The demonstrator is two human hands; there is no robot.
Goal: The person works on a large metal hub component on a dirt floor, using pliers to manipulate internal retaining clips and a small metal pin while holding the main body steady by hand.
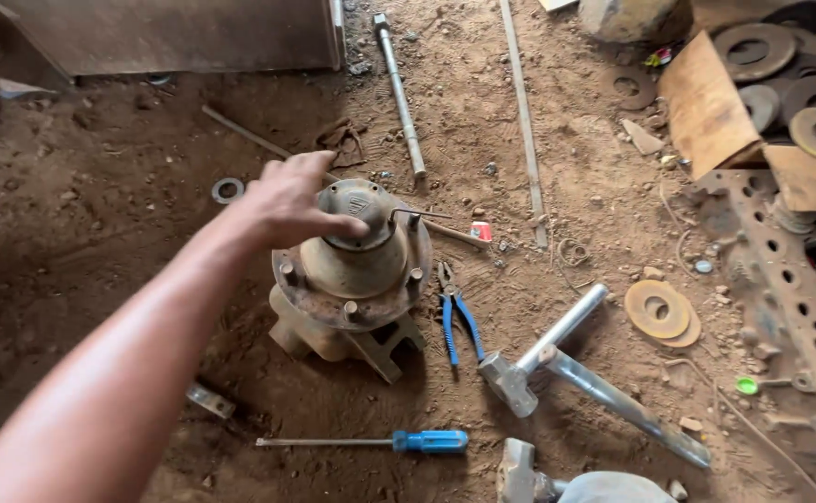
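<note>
Over on the far left, just packed reddish dirt floor [72,205], lumpy and scuffed, plus a dull grey sheet-metal panel [165,33] along the top edge. Then a small flat steel washer [228,190] lying in the dust. Left hand [291,200] coming in on a long bare forearm, fingers curled loosely over the domed cap of a rusty wheel hub [352,270], thumb laid against the cap's side, so resting on it rather than really clamping. Right hand nowhere in shot. Hub sitting roughly mid-frame on the ground: round cast flange, crusty brown, stubby studs poking up around the rim, blocky bracket underneath. Bent wire pin [412,214] sticking out near the cap. Below that, a thin screwdriver [370,441] with a bright blue plastic handle, flat on the dirt. Just beside the hub on the right, blue-handled pliers [452,312], jaws pointing up. Long smooth steel rod [399,93] further up. Then a hammer [543,349] with a silvery tube handle, crossed by another painted tube. Further right, a rusty disc washer [659,309], cardboard box [706,107] full of big flat rings, and a pitted perforated plate [790,298].
</note>
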